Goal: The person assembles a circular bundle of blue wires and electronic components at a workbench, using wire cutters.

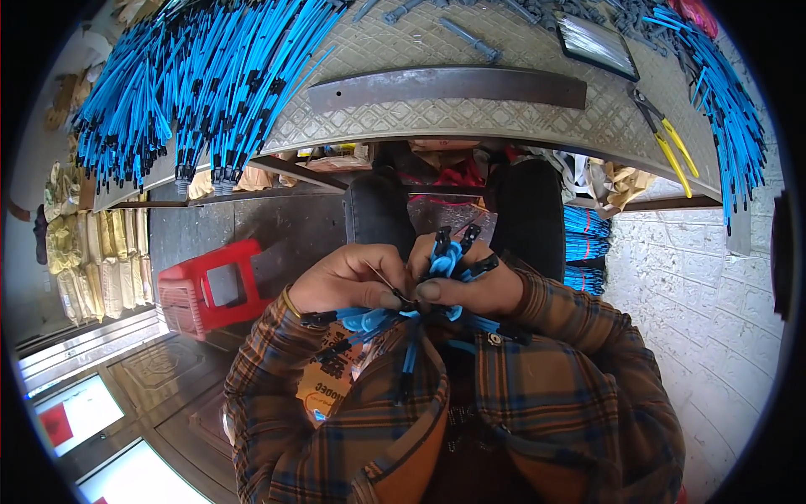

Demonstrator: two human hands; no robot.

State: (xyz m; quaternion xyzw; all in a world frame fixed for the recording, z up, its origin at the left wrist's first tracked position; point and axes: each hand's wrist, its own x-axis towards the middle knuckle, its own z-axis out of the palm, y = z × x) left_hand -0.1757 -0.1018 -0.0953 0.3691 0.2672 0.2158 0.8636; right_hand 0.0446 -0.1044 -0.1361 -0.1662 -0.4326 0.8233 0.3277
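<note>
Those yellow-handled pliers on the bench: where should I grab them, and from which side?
Probably by the two yellow handles of the pliers, closing the right hand around both from above. They lie flat near the bench's right edge, handles toward you and jaws pointing away, with blue cables close on the right.

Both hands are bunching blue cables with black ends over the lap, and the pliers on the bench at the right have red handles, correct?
Not quite. The head view shows the pliers on the bench at the right with yellow handles, not red. The rest holds: the left hand and right hand are together on a bunch of blue cables with black ends, over the lap.
</note>
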